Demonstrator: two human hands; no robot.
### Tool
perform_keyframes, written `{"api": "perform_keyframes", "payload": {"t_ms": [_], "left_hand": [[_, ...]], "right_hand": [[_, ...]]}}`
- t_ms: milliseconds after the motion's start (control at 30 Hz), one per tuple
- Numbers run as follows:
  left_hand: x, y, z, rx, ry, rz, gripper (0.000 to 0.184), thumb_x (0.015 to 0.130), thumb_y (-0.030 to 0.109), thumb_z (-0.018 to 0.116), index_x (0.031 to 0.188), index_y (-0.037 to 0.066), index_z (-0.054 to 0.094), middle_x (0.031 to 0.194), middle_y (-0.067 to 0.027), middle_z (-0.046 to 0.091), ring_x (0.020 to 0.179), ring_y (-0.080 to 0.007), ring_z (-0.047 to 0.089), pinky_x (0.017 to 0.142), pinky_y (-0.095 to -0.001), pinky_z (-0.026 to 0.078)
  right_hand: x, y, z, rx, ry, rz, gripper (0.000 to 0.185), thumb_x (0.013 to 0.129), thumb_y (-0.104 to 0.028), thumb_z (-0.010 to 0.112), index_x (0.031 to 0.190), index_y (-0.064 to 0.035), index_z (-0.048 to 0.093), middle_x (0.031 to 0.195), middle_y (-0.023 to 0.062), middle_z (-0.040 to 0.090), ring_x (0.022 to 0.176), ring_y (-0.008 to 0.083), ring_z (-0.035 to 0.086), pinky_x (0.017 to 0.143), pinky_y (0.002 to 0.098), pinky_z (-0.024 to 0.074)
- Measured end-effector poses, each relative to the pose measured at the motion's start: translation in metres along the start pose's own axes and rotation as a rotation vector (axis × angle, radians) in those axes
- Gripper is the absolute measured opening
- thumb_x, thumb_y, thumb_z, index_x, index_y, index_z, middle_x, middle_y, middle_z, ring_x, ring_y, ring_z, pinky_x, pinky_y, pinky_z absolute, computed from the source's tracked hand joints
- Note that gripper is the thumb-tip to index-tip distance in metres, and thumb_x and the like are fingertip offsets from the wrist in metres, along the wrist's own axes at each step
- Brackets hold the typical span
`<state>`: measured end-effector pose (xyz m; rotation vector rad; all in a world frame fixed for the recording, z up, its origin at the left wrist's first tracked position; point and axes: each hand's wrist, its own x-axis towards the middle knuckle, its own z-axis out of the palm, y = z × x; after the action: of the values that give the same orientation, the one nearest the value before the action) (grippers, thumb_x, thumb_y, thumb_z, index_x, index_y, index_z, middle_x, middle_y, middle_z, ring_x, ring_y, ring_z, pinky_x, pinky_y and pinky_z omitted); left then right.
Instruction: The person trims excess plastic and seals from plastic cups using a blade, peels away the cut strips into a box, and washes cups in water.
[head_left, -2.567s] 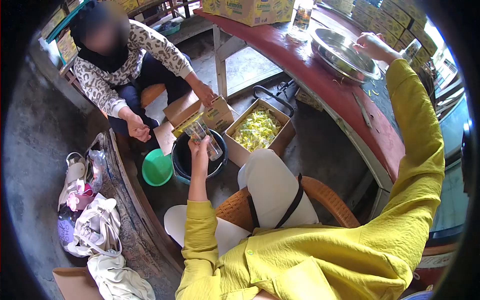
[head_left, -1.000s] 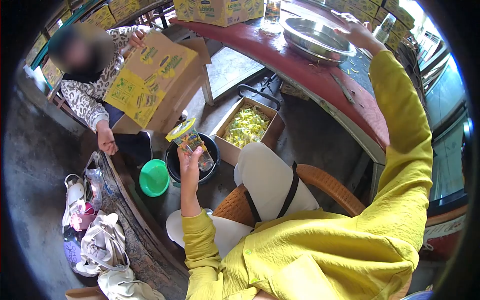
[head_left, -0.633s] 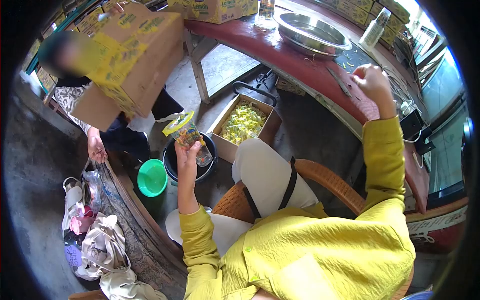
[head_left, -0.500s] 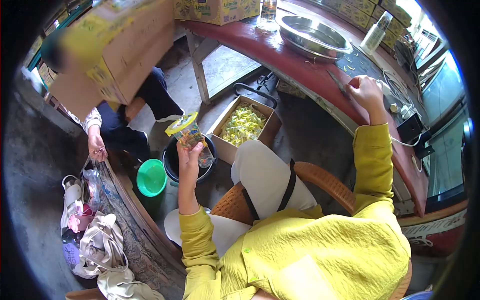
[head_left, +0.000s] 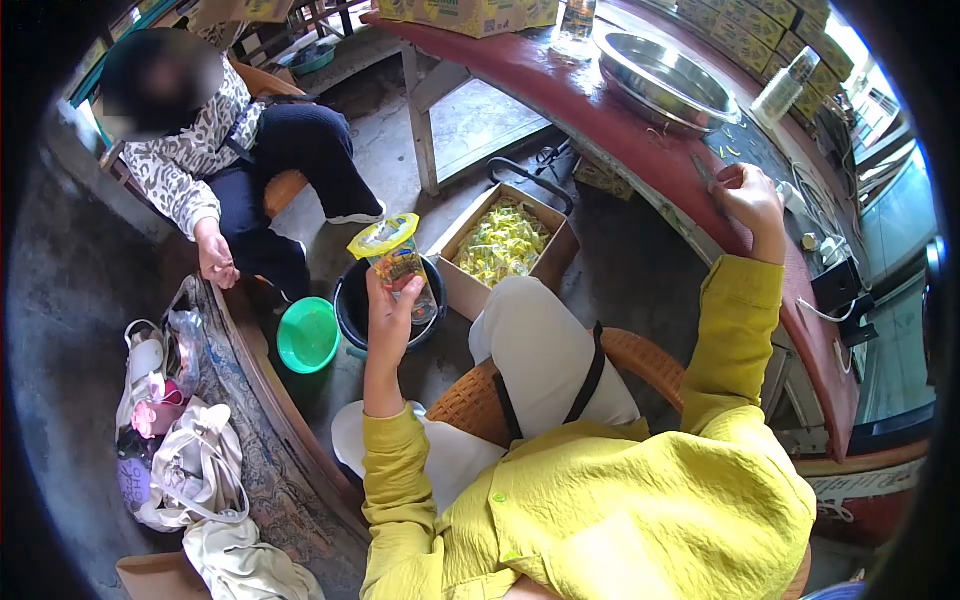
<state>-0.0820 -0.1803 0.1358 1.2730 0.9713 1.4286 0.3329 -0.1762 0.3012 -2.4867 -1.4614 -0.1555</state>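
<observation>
My left hand [head_left: 392,300] is closed around a clear plastic cup [head_left: 395,262] with a yellow rim and printed colours. The cup is tilted above a dark bucket [head_left: 350,315] on the floor. My right hand [head_left: 750,198] is raised at the edge of the red table [head_left: 560,85], fingers pinched together; what they hold, if anything, is too small to make out. Just left of those fingertips is a thin dark blade-like tool [head_left: 704,172], and I cannot tell whether they touch it. An open carton [head_left: 462,283] of small yellow-green packets [head_left: 508,240] stands beyond my knees.
A steel basin [head_left: 665,80], stacked clear cups [head_left: 788,85] and cables stand on the table. A green basin [head_left: 308,335] sits beside the bucket. Bags [head_left: 200,465] lie on a bench at left. Another person [head_left: 190,150] sits across, one hand lowered.
The large carton that hid the other person has moved up, mostly out of view. My view has shifted a little. My left hand still holds the cup; my right has come closer to the blade-like tool.
</observation>
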Motion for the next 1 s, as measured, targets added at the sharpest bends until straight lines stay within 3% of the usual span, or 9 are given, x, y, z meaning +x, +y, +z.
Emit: {"api": "perform_keyframes", "payload": {"t_ms": [200,233,333,467,633,733,1000], "left_hand": [[0.015,-0.015,-0.015,0.033,0.036,0.107,0.036,0.079,0.005,0.056,0.110,0.003,0.036,0.099,-0.0060,0.049,0.090,-0.0112,0.050,0.081,-0.0250,0.040],[0.019,-0.017,-0.019,0.041,0.054,0.103,0.038,0.079,0.008,0.058,0.109,0.003,0.036,0.099,-0.0062,0.049,0.090,-0.0117,0.050,0.080,-0.0252,0.040],[0.034,-0.040,-0.036,0.139,0.122,0.177,0.040,0.078,0.010,0.061,0.109,0.003,0.036,0.099,-0.0068,0.049,0.090,-0.0118,0.050,0.079,-0.0252,0.040],[0.033,-0.087,-0.058,0.249,0.186,0.111,0.048,0.076,0.013,0.064,0.113,0.002,0.035,0.104,-0.0101,0.048,0.095,-0.0158,0.049,0.083,-0.0281,0.039],[0.026,-0.113,-0.081,0.166,0.251,-0.045,0.053,0.075,0.016,0.065,0.115,0.000,0.034,0.105,-0.0117,0.047,0.097,-0.0180,0.048,0.086,-0.0294,0.037],[0.027,-0.113,-0.085,0.162,0.270,-0.043,0.054,0.075,0.017,0.065,0.116,0.001,0.033,0.102,-0.0104,0.048,0.092,-0.0170,0.049,0.080,-0.0277,0.041],[0.019,-0.096,-0.075,0.147,0.306,-0.099,0.056,0.076,0.019,0.065,0.118,0.005,0.032,0.101,-0.0091,0.049,0.089,-0.0145,0.050,0.062,-0.0234,0.045]], "right_hand": [[0.027,0.017,0.011,0.215,-0.070,0.002,0.045,0.054,-0.026,0.066,0.094,-0.0044,0.062,0.097,0.0116,0.060,0.092,0.0220,0.057,0.077,0.0285,0.0438],[0.027,0.019,0.015,0.333,-0.022,-0.013,0.042,0.053,-0.024,0.067,0.088,0.0006,0.063,0.084,0.0127,0.062,0.082,0.0204,0.059,0.072,0.0289,0.0451],[0.024,0.014,0.003,0.302,-0.227,0.031,0.042,0.058,-0.024,0.067,0.091,0.0006,0.063,0.079,0.0079,0.062,0.069,0.0147,0.057,0.061,0.0266,0.0449],[0.036,0.018,0.010,0.245,-0.265,0.017,0.032,0.059,-0.024,0.066,0.083,-0.0022,0.066,0.073,0.0044,0.061,0.066,0.0111,0.055,0.059,0.0265,0.0436],[0.043,0.018,0.015,0.259,-0.241,0.051,0.026,0.060,-0.023,0.066,0.078,-0.0038,0.067,0.071,0.0038,0.062,0.065,0.0109,0.055,0.060,0.0262,0.0434],[0.047,0.024,0.019,0.256,-0.200,-0.014,0.031,0.059,-0.021,0.069,0.083,-0.0023,0.065,0.073,0.0051,0.062,0.065,0.0126,0.055,0.060,0.0266,0.0433],[0.034,0.004,0.007,0.236,-0.146,0.078,0.040,0.055,-0.022,0.072,0.086,0.0020,0.063,0.078,0.0075,0.062,0.066,0.0151,0.056,0.059,0.0274,0.0430]]}}
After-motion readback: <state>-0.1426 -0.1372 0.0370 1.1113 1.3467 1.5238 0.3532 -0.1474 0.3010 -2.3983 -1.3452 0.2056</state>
